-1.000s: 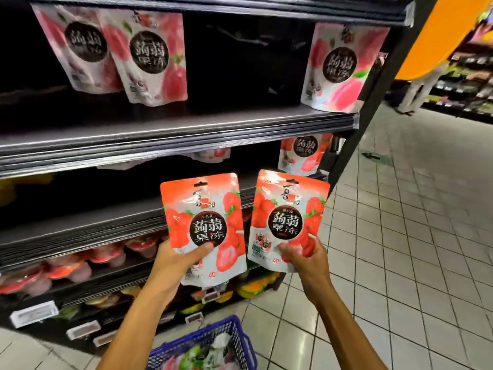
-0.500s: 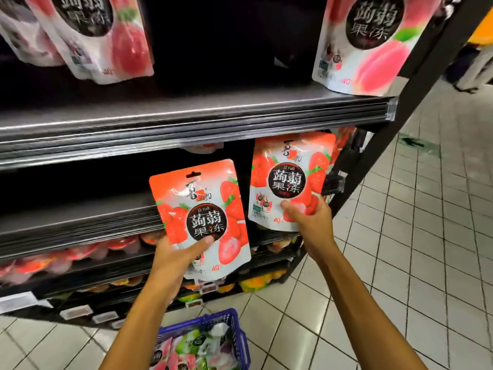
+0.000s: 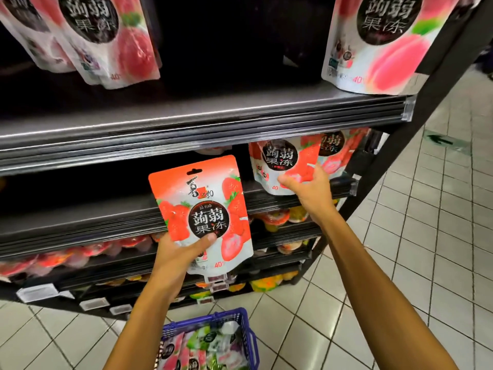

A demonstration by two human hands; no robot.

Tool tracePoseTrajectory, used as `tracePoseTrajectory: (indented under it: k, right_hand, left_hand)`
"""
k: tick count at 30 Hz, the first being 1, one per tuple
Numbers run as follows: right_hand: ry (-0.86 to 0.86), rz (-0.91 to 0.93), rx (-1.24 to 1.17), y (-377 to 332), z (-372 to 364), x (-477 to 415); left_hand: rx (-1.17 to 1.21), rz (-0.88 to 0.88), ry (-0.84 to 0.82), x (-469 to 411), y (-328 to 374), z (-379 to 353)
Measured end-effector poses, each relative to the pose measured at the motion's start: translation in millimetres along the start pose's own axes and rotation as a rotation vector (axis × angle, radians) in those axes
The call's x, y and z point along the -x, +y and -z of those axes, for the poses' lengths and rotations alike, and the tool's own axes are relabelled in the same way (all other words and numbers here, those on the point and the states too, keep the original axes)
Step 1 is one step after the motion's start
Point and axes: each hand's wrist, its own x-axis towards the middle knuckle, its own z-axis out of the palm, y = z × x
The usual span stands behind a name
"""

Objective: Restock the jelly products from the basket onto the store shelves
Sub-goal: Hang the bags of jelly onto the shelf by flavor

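My left hand (image 3: 178, 252) grips the lower part of a red strawberry jelly pouch (image 3: 202, 206), thumb across its front, held upright in front of the second shelf (image 3: 80, 225). My right hand (image 3: 306, 186) holds a second strawberry pouch (image 3: 280, 161) by its lower edge; that pouch stands on the second shelf at the right, beside another strawberry pouch (image 3: 336, 153). The blue basket (image 3: 248, 340) sits on the floor below, with several jelly pouches inside.
Peach jelly pouches (image 3: 378, 41) and more pouches (image 3: 106, 36) stand on the upper shelf (image 3: 213, 121). Lower shelves hold jelly cups (image 3: 80, 252). The shelf's black end post (image 3: 416, 108) stands to the right, with tiled floor (image 3: 426, 236) beyond.
My right hand has carried its pouch up and forward onto the second shelf, under the upper shelf's edge. The left hand keeps its pouch in front of the shelf. The view has moved closer.
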Motion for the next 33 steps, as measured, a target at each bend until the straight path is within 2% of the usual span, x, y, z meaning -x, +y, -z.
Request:
tracePoseTrajectory:
  k: [3,7,15,18,24,33]
  right_hand:
    - [-0.061,0.044,0.116,7,11,1]
    - [-0.092,0.081,0.082,15,28,11]
    - [0.07,0.121,0.387,14,32,20]
    - [0.131,0.126,0.398,13,28,13]
    - [0.106,0.114,0.454,15,22,-1]
    - [0.155,0.027,0.401,21,31,1]
  left_hand:
    - [0.001,-0.01,-0.003,1,4,-2]
    - [0.004,-0.024,0.002,3,4,-2]
    - [0.041,-0.007,0.025,8,-4,-4]
    - [0.047,-0.005,0.03,11,-5,-5]
    - [0.036,-0.012,0.029,15,-4,-9]
    - [-0.003,0.002,-0.016,8,2,-17]
